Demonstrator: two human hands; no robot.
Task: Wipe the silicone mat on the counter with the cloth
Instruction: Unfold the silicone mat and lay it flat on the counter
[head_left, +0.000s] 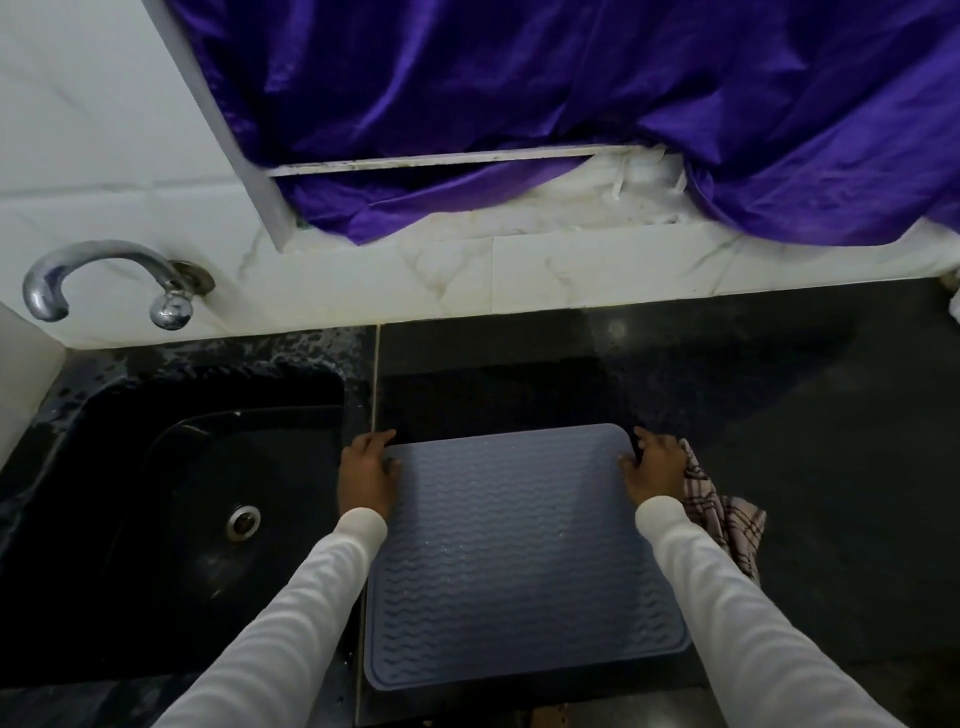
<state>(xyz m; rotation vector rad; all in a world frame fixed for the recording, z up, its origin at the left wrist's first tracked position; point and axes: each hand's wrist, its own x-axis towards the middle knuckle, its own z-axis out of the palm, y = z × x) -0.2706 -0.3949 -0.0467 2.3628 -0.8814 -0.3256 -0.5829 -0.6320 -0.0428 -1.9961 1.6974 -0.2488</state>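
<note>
A grey-blue silicone mat (519, 561) with a wavy ribbed surface lies flat on the black counter (779, 415), right of the sink. My left hand (366, 470) rests on the mat's far left corner, fingers spread over its edge. At the mat's far right corner sits my right hand (652, 470), fingers touching the edge. A checked cloth (727, 519) lies bunched on the counter just right of my right hand and partly under it. Whether the hand holds the cloth is hidden.
A black sink (197, 499) with a metal drain lies to the left, below a chrome tap (104, 280) on the white tiled wall. A purple curtain (571, 104) hangs over the window ledge behind. Dark counter stretches right of the mat.
</note>
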